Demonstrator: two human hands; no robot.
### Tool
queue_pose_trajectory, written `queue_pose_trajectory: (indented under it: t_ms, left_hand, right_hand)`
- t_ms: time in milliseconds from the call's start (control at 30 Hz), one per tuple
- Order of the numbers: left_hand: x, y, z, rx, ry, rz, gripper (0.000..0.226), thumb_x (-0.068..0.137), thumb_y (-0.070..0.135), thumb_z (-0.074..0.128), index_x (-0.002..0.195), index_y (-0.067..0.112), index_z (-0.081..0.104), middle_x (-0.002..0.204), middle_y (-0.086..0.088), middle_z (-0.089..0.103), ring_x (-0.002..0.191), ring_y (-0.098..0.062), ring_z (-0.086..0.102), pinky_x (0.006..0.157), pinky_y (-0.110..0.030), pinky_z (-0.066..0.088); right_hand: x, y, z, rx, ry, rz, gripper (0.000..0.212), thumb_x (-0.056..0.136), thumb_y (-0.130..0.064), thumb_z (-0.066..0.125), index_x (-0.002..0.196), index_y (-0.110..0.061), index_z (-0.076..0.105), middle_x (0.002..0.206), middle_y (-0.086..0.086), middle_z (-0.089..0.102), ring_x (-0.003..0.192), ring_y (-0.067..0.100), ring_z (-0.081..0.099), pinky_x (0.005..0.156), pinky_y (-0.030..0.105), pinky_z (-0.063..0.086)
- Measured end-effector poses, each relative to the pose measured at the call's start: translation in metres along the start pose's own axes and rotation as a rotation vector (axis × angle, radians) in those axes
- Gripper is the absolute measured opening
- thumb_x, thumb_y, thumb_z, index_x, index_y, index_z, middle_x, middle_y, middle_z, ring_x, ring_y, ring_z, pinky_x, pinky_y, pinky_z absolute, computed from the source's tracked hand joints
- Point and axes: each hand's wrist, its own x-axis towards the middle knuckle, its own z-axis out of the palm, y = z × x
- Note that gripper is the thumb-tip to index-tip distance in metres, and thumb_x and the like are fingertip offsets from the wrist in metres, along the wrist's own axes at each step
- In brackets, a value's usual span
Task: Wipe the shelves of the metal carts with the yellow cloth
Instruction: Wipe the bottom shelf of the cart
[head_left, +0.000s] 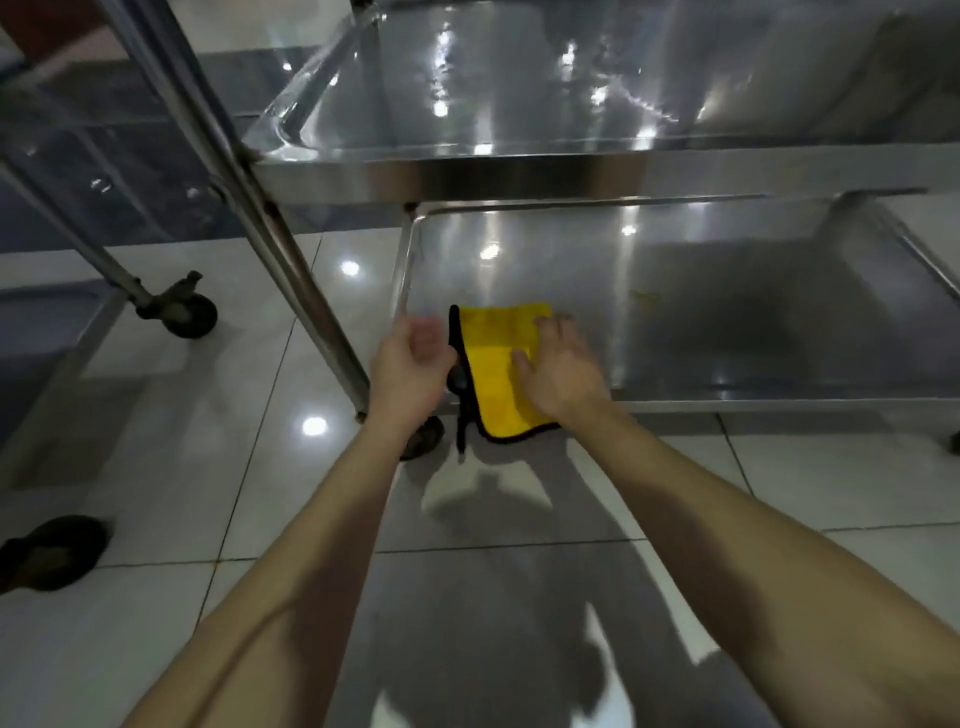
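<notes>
A yellow cloth (496, 364) with a black edge lies at the front left corner of the metal cart's bottom shelf (727, 312), hanging a little over the front rim. My right hand (561, 371) rests flat on the cloth's right side, fingers spread. My left hand (415, 364) hovers just left of the cloth with curled fingers and holds nothing. The cart's middle shelf (571, 104) is above, shiny and bare.
A cart post (291, 270) slants down to a black caster (423, 439) by my left wrist. A second cart's leg and caster (182, 309) stand at the left. A dark slipper (52, 551) lies on the white tiled floor.
</notes>
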Motion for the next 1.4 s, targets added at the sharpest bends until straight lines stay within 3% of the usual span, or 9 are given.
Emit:
queue_pose_trajectory:
  t_ms: [67,133,233,333,400,467,567,967,1400]
  left_hand:
    - [-0.034,-0.024,-0.011,-0.002,0.118,-0.066,0.01,0.097,0.027,0.078,0.103,0.022,0.073,0.092,0.004,0.077,0.085,-0.014,0.076,0.084,-0.046,0.066]
    - [-0.052,-0.038,-0.03,0.048,0.353,-0.119,0.031,0.088,0.049,0.082,0.087,0.023,0.066,0.076,0.005,0.07,0.068,-0.007,0.067,0.07,-0.046,0.061]
    - [-0.038,-0.036,-0.06,0.033,0.536,-0.085,0.058,0.071,0.067,0.084,0.101,0.027,0.056,0.091,0.01,0.059,0.078,-0.001,0.057,0.07,-0.031,0.05]
    - [0.0,-0.017,-0.076,-0.158,0.302,-0.049,0.066,0.073,0.059,0.094,0.121,0.024,0.063,0.108,0.01,0.071,0.104,-0.009,0.071,0.091,-0.028,0.054]
    - [0.018,-0.009,-0.077,-0.27,0.187,-0.056,0.046,0.079,0.057,0.09,0.102,0.022,0.071,0.087,0.006,0.077,0.088,-0.01,0.078,0.089,-0.034,0.057]
    - [0.024,-0.009,-0.075,-0.283,0.216,-0.051,0.036,0.087,0.052,0.081,0.078,0.02,0.067,0.063,0.003,0.067,0.064,-0.015,0.07,0.078,-0.038,0.059]
    - [0.015,-0.013,-0.073,-0.316,0.285,-0.062,0.034,0.089,0.036,0.075,0.066,0.018,0.058,0.052,0.0,0.055,0.049,-0.019,0.058,0.062,-0.037,0.055]
    - [-0.071,-0.04,-0.11,-0.377,0.38,-0.083,0.028,0.077,0.035,0.075,0.054,0.025,0.061,0.05,0.003,0.052,0.044,-0.017,0.05,0.048,-0.031,0.044]
    - [-0.048,-0.053,-0.128,-0.444,0.443,-0.031,0.042,0.085,0.018,0.072,0.048,0.028,0.055,0.048,0.006,0.046,0.041,-0.015,0.043,0.049,-0.028,0.041]
  right_hand:
    - [-0.022,0.003,0.027,-0.114,-0.083,-0.048,0.063,0.108,-0.049,0.047,0.159,-0.014,0.037,0.172,0.018,0.022,0.156,0.038,0.027,0.128,0.056,0.019]
    - [-0.031,0.004,0.04,-0.132,-0.065,-0.069,0.063,0.106,-0.055,0.045,0.157,-0.018,0.042,0.174,0.017,0.019,0.161,0.035,0.017,0.13,0.059,0.007]
    - [-0.013,-0.003,0.037,-0.149,0.083,-0.13,0.068,0.104,-0.064,0.041,0.16,-0.025,0.042,0.175,0.014,0.02,0.164,0.033,0.009,0.131,0.059,0.001]
    - [0.009,-0.005,0.04,-0.233,0.011,-0.198,0.071,0.106,-0.068,0.027,0.169,-0.035,0.024,0.179,0.006,0.007,0.165,0.027,-0.002,0.132,0.054,-0.003]
    - [0.012,-0.006,0.052,-0.296,-0.105,-0.185,0.07,0.107,-0.069,0.014,0.17,-0.039,0.01,0.18,0.002,-0.002,0.165,0.024,-0.008,0.132,0.053,-0.006]
    - [0.006,-0.009,0.06,-0.312,-0.108,-0.158,0.068,0.107,-0.067,0.011,0.17,-0.041,0.008,0.18,0.001,-0.002,0.165,0.024,-0.009,0.132,0.053,-0.006]
    - [-0.012,-0.012,0.061,-0.311,-0.096,-0.162,0.068,0.108,-0.066,0.011,0.17,-0.04,0.008,0.18,0.001,-0.002,0.165,0.023,-0.01,0.132,0.053,-0.006]
    - [-0.085,-0.032,0.079,-0.274,-0.088,-0.26,0.069,0.103,-0.073,0.012,0.168,-0.048,0.011,0.18,0.004,0.004,0.165,0.023,-0.008,0.131,0.055,-0.007]
    - [0.11,-0.124,0.123,-0.291,-0.132,-0.207,0.082,0.096,-0.083,0.012,0.169,-0.045,0.007,0.177,0.022,-0.003,0.162,0.045,-0.005,0.124,0.071,-0.008]
